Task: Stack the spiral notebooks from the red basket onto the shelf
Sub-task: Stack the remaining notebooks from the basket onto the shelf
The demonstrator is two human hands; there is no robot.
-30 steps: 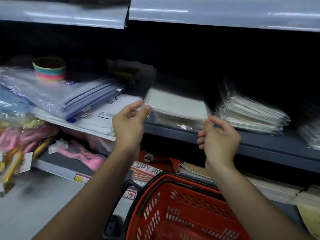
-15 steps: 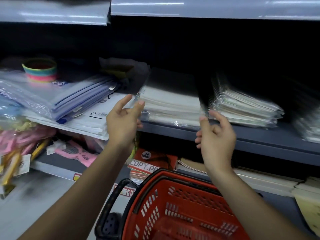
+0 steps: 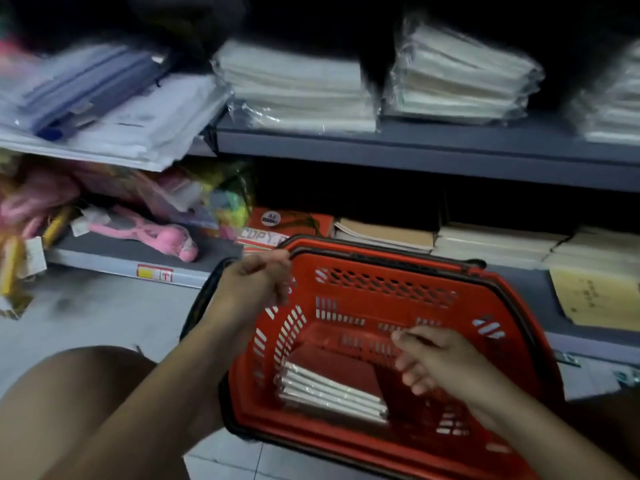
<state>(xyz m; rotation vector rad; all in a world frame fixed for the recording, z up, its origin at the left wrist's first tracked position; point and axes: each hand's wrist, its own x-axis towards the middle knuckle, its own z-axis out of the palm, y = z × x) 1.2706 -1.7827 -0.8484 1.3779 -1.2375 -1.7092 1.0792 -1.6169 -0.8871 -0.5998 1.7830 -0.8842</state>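
Several spiral notebooks (image 3: 332, 396) lay in a small wrapped pile on the floor of the red basket (image 3: 512, 348), toward its left side, so the job was plainly not finished. How many were in that pile could not be counted through the blur, though it looked like a handful. The right hand (image 3: 436, 362) hung over the inside of the basket, just right of the pile and not touching it, its fingers loosely curled around nothing. The left hand (image 3: 256, 282) sat higher, at the basket's far-left rim; its fingers were bent, but whether they gripped the rim or a handle could not be told from the smeared view. Neither hand carried a notebook.

Beyond the basket, a lower shelf held copy paper (image 3: 277, 230) and flat stacks of paper goods. Above it, on the grey shelf (image 3: 415, 143), stood a tall wrapped stack of notebooks (image 3: 298, 88), with a second stack (image 3: 460, 77) to its right and a third at the frame's edge. Judging by those piles, a good part of the stocking seemed done; what remained was lifting the last pile out of the basket and setting it squarely on one of the stacks.
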